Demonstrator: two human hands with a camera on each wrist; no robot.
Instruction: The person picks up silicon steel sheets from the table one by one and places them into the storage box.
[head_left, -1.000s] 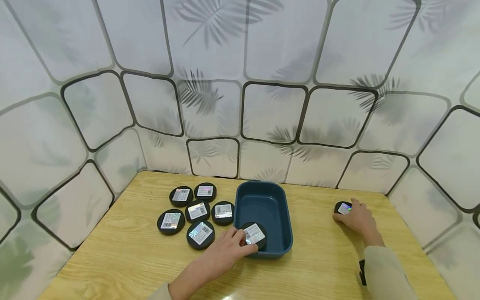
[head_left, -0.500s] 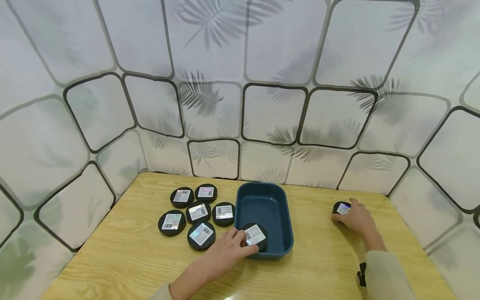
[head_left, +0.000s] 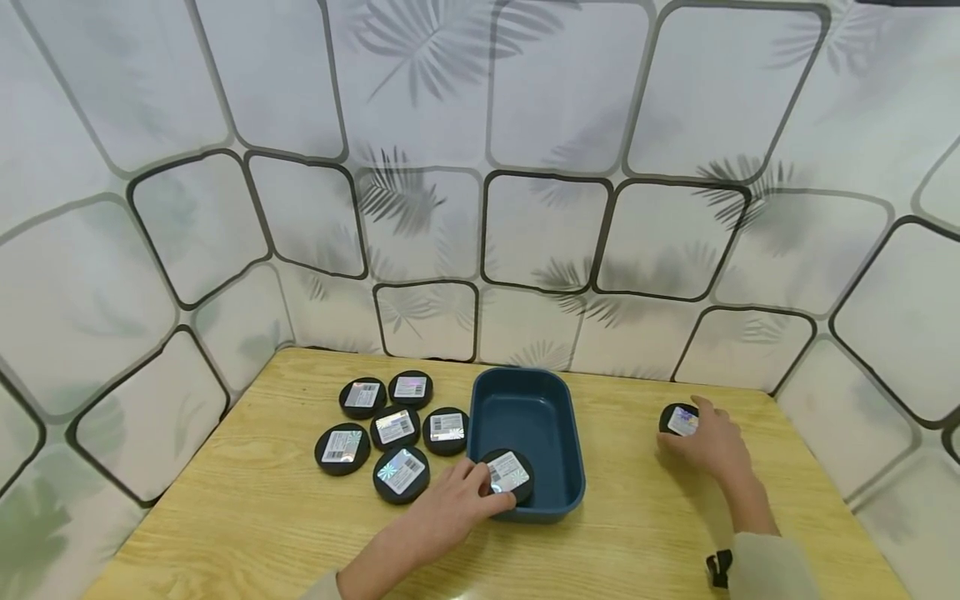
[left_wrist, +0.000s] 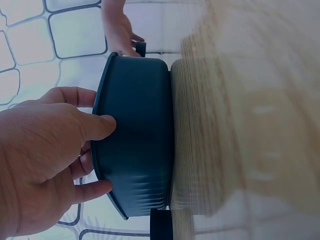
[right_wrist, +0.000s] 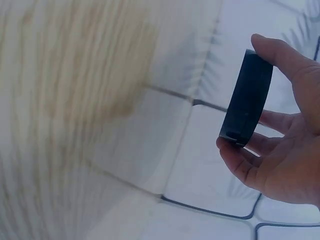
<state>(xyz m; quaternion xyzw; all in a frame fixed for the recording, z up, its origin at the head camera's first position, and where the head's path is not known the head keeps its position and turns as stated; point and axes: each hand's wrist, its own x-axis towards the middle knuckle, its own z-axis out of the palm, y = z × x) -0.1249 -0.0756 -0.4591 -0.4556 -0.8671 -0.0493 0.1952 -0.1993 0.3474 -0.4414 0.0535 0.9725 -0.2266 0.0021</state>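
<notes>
Left hand [head_left: 450, 510] grips blue tub [left_wrist: 140, 125]; right hand [head_left: 714, 440] pinches black disc [right_wrist: 247, 100] thumb-to-fingers. White label [head_left: 682, 421], print illegible.

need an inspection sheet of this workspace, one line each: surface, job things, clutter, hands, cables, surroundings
Surface: wooden table, light grain showing, shadow beneath the right forearm.
Job things: dark blue bin upright; six black discs grouped left of it, labels up; a seventh disc inside its near-left corner; an eighth disc out to the right.
Clutter: nothing seen.
Hands: left hand at the bin's near-left corner, beside the seventh disc, exact grip unclear; right hand holds the eighth disc by its edge.
Cables: nothing seen.
Surroundings: patterned backdrop behind and at both sides, leaf prints and rounded outlines.
</notes>
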